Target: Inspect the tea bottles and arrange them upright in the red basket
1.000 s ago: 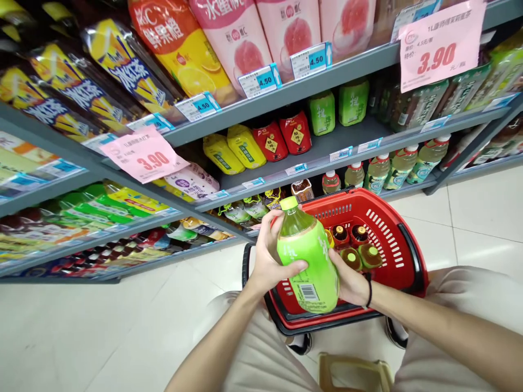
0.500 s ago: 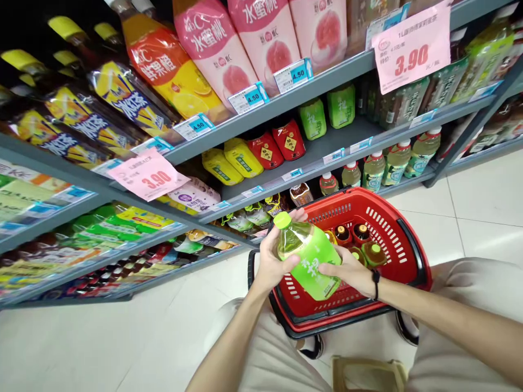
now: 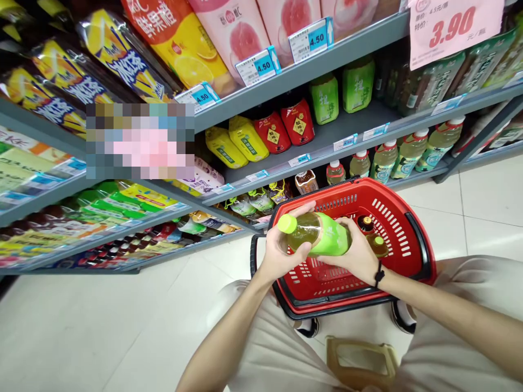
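Note:
A green-labelled drink bottle (image 3: 321, 238) with a yellow-green cap lies almost on its side, cap to the left, held over a red shopping basket (image 3: 404, 228). My left hand (image 3: 281, 253) is wrapped round its neck end. My right hand (image 3: 355, 253) grips its lower body, a black band on the wrist. Inside the basket, a few bottles (image 3: 373, 239) stand upright, partly hidden behind the held bottle.
Grey store shelves (image 3: 310, 73) run across the top, packed with drink bottles and price tags. A pink 3.90 sign (image 3: 453, 27) hangs at the upper right. White tiled floor (image 3: 81, 332) spreads to the left. A tan stool (image 3: 362, 362) shows between my knees.
The bottle has tipped from upright to nearly horizontal and sunk lower over the basket. Both hands have kept hold of it.

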{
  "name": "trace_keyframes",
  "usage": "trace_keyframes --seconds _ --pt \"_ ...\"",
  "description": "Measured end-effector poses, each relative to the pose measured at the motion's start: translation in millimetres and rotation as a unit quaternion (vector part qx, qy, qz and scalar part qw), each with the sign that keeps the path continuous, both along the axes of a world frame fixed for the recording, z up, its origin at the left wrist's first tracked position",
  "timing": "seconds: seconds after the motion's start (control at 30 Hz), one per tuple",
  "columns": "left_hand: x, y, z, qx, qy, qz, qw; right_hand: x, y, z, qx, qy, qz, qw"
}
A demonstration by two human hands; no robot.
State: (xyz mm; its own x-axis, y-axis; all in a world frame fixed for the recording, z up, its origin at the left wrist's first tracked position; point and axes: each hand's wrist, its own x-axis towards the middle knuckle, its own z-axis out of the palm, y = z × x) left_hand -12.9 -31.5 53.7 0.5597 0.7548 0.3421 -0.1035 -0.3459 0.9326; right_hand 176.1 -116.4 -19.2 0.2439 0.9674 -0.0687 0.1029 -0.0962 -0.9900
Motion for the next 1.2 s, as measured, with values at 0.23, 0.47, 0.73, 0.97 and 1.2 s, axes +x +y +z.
trace_keyframes --seconds 0.23,0.47,0.73,0.97,1.2 --pt "-1.9 -6.2 1.7 0.065 0.011 0.004 0.998 5.2 1.9 4.5 0.114 -0.082 -0.012 0.990" --pt "-1.3 -8.5 -0.5 0.114 0.029 0.011 0.993 10.2 4.2 0.8 0.161 -0.141 0.016 0.977" --pt "3.1 -7.7 -5.5 0.072 0.031 -0.013 0.997 2.5 -5.5 -2.6 0.140 -0.125 -0.005 0.982" --pt "12.3 -13.2 -6.1 -0.022 0.022 0.010 0.999 -1.5 -19.3 -7.5 0.074 -0.087 0.008 0.993" --pt "6.5 6.2 -0.5 -0.079 -0.015 0.062 0.995 -1.7 -14.5 -9.9 0.006 0.015 0.068 0.998"
